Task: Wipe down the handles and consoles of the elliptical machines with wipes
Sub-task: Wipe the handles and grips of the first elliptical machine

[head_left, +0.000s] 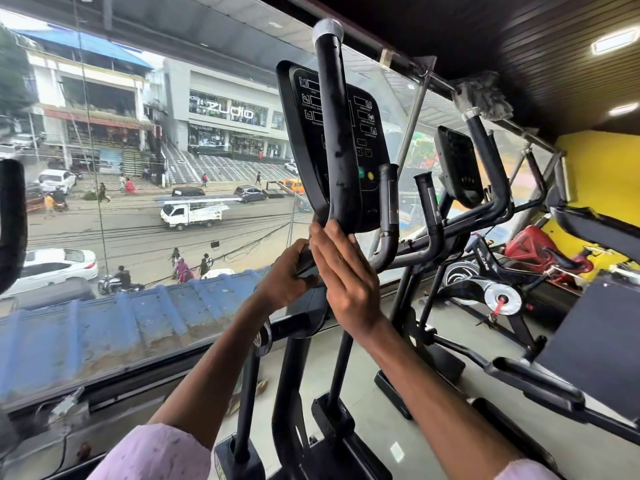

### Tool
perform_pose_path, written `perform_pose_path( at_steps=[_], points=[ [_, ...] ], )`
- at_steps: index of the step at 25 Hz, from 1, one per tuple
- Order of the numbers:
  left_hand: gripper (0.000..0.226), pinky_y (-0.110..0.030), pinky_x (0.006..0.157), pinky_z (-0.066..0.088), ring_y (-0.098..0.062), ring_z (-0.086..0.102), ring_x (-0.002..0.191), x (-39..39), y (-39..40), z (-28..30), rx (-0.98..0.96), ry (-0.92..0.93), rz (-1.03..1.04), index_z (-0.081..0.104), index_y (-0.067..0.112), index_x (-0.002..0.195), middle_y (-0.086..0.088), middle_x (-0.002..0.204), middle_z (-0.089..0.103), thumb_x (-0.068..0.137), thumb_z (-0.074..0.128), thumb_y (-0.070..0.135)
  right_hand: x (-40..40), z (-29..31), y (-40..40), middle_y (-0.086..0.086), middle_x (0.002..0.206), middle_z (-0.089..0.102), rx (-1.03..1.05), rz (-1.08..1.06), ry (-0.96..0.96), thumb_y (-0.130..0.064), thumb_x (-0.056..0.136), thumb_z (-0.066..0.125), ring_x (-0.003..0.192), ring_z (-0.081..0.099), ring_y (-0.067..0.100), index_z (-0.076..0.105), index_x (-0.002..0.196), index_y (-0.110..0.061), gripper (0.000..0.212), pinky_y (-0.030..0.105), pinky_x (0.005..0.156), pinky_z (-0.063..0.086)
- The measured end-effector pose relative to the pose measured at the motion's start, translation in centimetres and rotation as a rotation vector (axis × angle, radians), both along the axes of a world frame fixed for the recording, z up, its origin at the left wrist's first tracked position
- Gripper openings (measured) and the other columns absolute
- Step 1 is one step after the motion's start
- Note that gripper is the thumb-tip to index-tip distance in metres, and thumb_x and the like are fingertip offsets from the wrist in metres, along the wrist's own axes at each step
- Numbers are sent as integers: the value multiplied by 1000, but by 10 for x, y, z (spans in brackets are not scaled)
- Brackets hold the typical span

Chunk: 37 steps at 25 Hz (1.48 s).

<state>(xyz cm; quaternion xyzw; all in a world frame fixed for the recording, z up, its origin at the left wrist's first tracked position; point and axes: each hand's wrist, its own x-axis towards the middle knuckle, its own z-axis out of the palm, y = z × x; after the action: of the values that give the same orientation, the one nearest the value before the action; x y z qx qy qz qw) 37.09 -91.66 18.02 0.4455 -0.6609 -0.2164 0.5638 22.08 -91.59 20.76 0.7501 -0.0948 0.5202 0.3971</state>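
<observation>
Both hands are up at the bend of the tall black handle (332, 133), right below the console (332, 140). Left hand (289, 277) is wrapped round a bar; right hand (346, 271) lies flat-fingered on the handle. Can't see a wipe, maybe it's under the palm. Rigid tube, probably a bit slick, so grip low and rub upward.

We saw bright, flat daylight pouring through the large glass window (145, 168) from nine to twelve o'clock, with the overcast street outside slightly hazy and washed pale. Faint reflections veiled the pane toward two o'clock. Two rectangular white ceiling lights (613, 43) glared at one o'clock against the dark slatted ceiling, which stayed dim. The glossy black console panel (311, 133) sat backlit, its markings dull, with soft sheen on the black tubular handle (332, 116). Wide-angle bending curved the frame edges, and the near pink sleeves at six o'clock were soft.
</observation>
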Motion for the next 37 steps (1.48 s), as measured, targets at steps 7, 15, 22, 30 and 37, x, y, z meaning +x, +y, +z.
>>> perform_pose_path(
  at_steps=[7,15,22,30,37],
  points=[
    [56,-24,98,47,-3,59,115,7,-6,-5,65,-36,20,46,4,128,-6,119,62,79,68,-10,-39,50,-24,5,141,59,-419,-129,463,-6,95,66,136,52,21,66,130,-9,35,40,119,27],
    [51,-34,98,48,-20,60,114,2,-1,-2,101,-3,43,51,17,118,-6,113,62,76,71,-4,-35,71,-15,18,127,67,-352,7,501,4,93,66,124,62,30,71,118,3,25,38,102,52],
    [44,-31,78,46,-1,53,80,3,-3,-1,103,-59,139,49,27,95,18,83,59,78,68,-8,-28,109,1,11,98,71,-390,-143,612,5,99,53,100,68,27,73,92,-3,23,38,105,50],
    [46,-39,99,50,-22,63,111,5,-3,-3,108,43,28,54,18,112,-12,111,66,76,68,-8,18,97,27,13,102,66,-327,-987,951,-38,100,45,94,57,31,72,107,-11,38,48,101,40],
    [45,-1,72,41,22,56,77,-4,13,10,110,16,87,52,4,104,9,89,56,78,43,-32,57,104,30,0,95,69,-60,-1288,1185,-19,92,58,89,59,21,70,98,-23,14,42,84,39]
  ],
)
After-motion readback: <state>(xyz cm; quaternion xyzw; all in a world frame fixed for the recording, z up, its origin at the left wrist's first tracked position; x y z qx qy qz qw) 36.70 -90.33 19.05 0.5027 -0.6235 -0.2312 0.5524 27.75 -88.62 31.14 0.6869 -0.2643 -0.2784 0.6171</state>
